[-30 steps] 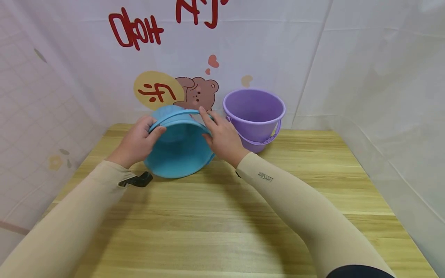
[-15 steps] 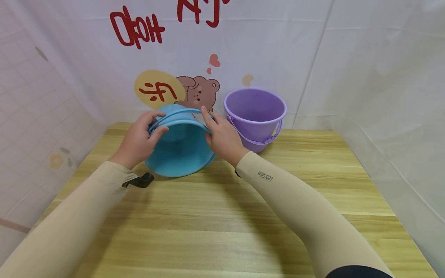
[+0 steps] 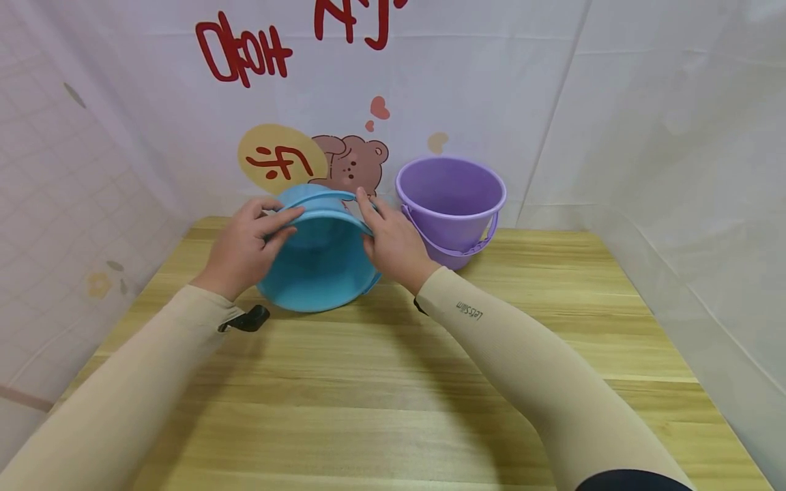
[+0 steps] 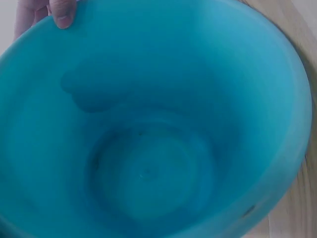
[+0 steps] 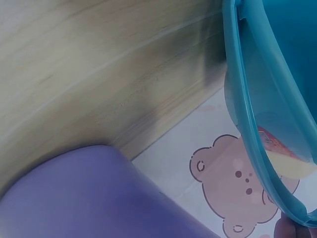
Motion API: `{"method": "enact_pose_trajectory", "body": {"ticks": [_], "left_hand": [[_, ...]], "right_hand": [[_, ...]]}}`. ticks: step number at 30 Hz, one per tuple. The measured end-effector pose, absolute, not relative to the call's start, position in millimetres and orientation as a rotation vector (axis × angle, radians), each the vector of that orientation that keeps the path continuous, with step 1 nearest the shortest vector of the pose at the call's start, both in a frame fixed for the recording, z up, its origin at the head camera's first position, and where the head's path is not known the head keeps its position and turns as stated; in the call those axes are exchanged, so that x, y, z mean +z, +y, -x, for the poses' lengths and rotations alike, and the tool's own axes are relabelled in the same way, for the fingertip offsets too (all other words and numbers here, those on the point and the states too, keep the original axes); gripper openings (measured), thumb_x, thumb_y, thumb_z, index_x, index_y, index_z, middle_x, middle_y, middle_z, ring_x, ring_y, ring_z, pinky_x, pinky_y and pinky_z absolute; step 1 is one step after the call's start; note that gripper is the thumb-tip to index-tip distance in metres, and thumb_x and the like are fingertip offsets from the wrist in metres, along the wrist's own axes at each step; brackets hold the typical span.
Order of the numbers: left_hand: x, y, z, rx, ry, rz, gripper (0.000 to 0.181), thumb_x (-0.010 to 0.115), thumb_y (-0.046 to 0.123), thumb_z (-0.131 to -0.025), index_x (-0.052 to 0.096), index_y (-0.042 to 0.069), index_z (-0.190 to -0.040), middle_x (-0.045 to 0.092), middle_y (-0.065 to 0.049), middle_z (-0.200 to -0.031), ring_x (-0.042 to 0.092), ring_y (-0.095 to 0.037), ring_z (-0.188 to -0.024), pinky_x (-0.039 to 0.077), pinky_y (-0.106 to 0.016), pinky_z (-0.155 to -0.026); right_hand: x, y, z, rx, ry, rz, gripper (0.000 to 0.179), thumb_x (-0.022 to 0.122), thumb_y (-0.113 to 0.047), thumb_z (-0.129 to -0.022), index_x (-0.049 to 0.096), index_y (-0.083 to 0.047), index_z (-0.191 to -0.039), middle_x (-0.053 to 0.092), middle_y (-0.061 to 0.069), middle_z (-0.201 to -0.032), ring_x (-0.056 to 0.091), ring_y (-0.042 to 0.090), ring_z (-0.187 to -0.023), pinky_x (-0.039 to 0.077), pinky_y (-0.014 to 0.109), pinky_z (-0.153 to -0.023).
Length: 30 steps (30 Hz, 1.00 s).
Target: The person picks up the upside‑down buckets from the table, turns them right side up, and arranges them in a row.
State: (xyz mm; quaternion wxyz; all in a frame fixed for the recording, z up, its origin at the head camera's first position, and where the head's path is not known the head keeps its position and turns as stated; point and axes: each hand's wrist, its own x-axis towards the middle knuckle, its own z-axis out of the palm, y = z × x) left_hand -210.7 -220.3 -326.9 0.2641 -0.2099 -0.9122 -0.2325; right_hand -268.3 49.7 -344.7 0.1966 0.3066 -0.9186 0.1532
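A light blue plastic bucket (image 3: 316,266) lies tipped on its side, its mouth turned toward me. Its handle (image 3: 319,196) stands up close behind the upper rim. My left hand (image 3: 242,249) grips the upper left of the rim and handle, index finger reaching along them and thumb in front of the opening. At the upper right, my right hand (image 3: 396,242) holds the rim, index finger up against the handle. In the left wrist view, a thumb (image 4: 63,15) bends over the rim into the bucket's bare inside. Fingertips (image 5: 290,229) meet the handle in the right wrist view.
Just right of the blue bucket, a purple bucket (image 3: 451,228) stands upright with its handle hanging down in front. The wooden table (image 3: 405,402) ends at a white printed curtain (image 3: 503,82) behind. More curtain hangs along both sides.
My left index finger has come down and stretched right along the blue bucket's upper rim. The blue bucket and my right hand have hardly moved.
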Motion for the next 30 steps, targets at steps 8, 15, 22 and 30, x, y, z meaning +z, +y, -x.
{"method": "enact_pose_trajectory", "body": {"ticks": [8, 15, 22, 30], "left_hand": [[-323.0, -222.9, 210.8, -0.600, -2.456, 0.518, 0.037, 0.068, 0.018, -0.103, 0.070, 0.016, -0.140, 0.062, -0.016, -0.127, 0.059, -0.032, -0.105, 0.057, -0.050, -0.077], [-315.8, -224.3, 210.4, -0.714, -2.469, 0.420, 0.038, 0.065, 0.018, -0.105, 0.067, 0.015, -0.143, 0.061, -0.016, -0.130, 0.057, -0.031, -0.113, 0.055, -0.050, -0.084], [-309.0, -224.6, 210.5, -0.780, -2.470, 0.322, 0.038, 0.063, 0.021, -0.107, 0.066, 0.016, -0.145, 0.061, -0.017, -0.133, 0.057, -0.034, -0.118, 0.056, -0.057, -0.089], [-305.3, -226.1, 210.9, -0.818, -2.440, 0.220, 0.038, 0.058, 0.028, -0.109, 0.067, 0.015, -0.144, 0.060, -0.019, -0.136, 0.057, -0.037, -0.121, 0.054, -0.059, -0.091]], "right_hand": [[-344.0, 50.0, 268.7, 0.480, -2.558, -0.878, 0.074, 0.062, -0.027, -0.107, 0.025, -0.018, -0.169, 0.034, 0.018, -0.170, 0.067, 0.036, -0.126, 0.058, 0.047, -0.097], [-348.3, 55.5, 266.7, 0.548, -2.452, -0.945, 0.060, 0.058, -0.026, -0.109, 0.038, -0.021, -0.165, 0.028, 0.019, -0.172, 0.072, 0.029, -0.079, 0.056, 0.037, -0.066], [-350.7, 59.0, 262.8, 0.524, -2.390, -0.945, 0.055, 0.058, -0.026, -0.110, 0.044, -0.021, -0.162, 0.032, 0.021, -0.170, 0.053, 0.021, -0.050, 0.047, 0.033, -0.053], [-352.3, 61.4, 262.4, 0.515, -2.433, -0.926, 0.058, 0.057, -0.028, -0.110, 0.039, -0.021, -0.165, 0.029, 0.021, -0.171, 0.051, 0.021, -0.048, 0.047, 0.034, -0.052]]}}
